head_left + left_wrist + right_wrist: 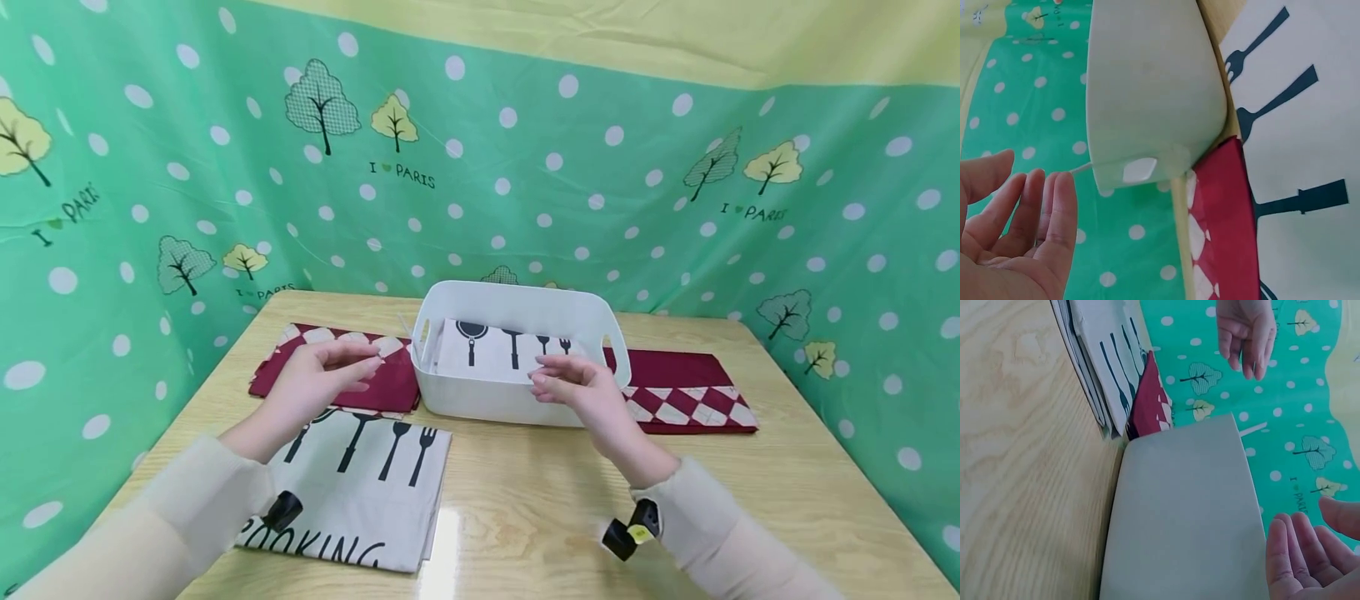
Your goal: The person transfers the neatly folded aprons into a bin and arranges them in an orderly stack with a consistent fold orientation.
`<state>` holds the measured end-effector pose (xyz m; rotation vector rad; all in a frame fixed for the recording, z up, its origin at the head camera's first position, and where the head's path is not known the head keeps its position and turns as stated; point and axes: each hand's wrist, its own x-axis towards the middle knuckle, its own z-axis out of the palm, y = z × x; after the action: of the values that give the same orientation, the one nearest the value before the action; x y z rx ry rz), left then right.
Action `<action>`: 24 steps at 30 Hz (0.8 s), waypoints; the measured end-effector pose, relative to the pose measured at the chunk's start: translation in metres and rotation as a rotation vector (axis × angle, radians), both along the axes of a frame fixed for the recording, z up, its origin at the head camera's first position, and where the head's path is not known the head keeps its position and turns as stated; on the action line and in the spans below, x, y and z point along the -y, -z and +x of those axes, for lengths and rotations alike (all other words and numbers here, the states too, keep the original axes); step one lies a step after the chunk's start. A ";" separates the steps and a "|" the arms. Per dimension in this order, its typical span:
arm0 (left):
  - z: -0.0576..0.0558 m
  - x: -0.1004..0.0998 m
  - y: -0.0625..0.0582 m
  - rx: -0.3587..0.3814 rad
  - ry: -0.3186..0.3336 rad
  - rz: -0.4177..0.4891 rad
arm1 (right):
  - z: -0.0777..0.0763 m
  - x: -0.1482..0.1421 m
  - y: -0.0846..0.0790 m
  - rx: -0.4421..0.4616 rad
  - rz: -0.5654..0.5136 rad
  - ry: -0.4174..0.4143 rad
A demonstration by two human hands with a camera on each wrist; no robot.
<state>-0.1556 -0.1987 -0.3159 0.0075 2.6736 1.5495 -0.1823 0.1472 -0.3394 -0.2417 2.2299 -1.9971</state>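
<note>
My left hand (318, 379) hovers above the left-hand cloths, fingers loosely bent and holding nothing. Over the front rim of a white plastic basket (495, 402) is my right hand (588, 396), also holding nothing. A folded white cloth (491, 350) with dark pan and utensil prints lies inside the basket. Below my left hand, another folded white cloth (360, 508) shows utensils and the word "COOKING". In the left wrist view, the thumb and fingers of the left hand (1022, 231) are apart, beside the basket (1154, 81). The right wrist view shows both hands apart from the basket (1182, 519).
A folded dark-red cloth (393, 385) with a diamond-patterned band lies left of the basket, and a similar one (675, 371) to its right. A thin pale strip (1254, 429) sticks out past the basket's rim. Green dotted curtains (495, 167) surround the wooden table (540, 508).
</note>
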 end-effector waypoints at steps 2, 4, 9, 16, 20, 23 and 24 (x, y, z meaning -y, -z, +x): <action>0.002 0.003 0.003 0.005 -0.008 -0.018 | 0.003 0.003 0.002 0.002 -0.011 -0.015; 0.004 0.006 0.006 0.009 -0.014 -0.035 | 0.007 0.008 0.003 0.009 -0.018 -0.028; 0.011 0.016 0.014 0.002 -0.017 -0.053 | 0.017 0.018 0.007 0.037 -0.021 -0.058; 0.022 0.034 0.024 0.025 -0.025 -0.056 | 0.025 0.030 0.016 0.047 -0.040 -0.108; 0.024 0.042 0.029 0.037 -0.032 -0.049 | 0.029 0.034 0.021 0.058 -0.060 -0.127; 0.025 0.047 0.033 0.047 -0.037 -0.048 | 0.031 0.038 0.024 0.062 -0.071 -0.138; 0.026 0.047 0.033 0.052 -0.044 -0.050 | 0.032 0.039 0.025 0.064 -0.073 -0.139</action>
<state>-0.1296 -0.2460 -0.3494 -0.0925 2.6889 1.4732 -0.1502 0.1085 -0.3649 -0.3261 2.0455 -1.9858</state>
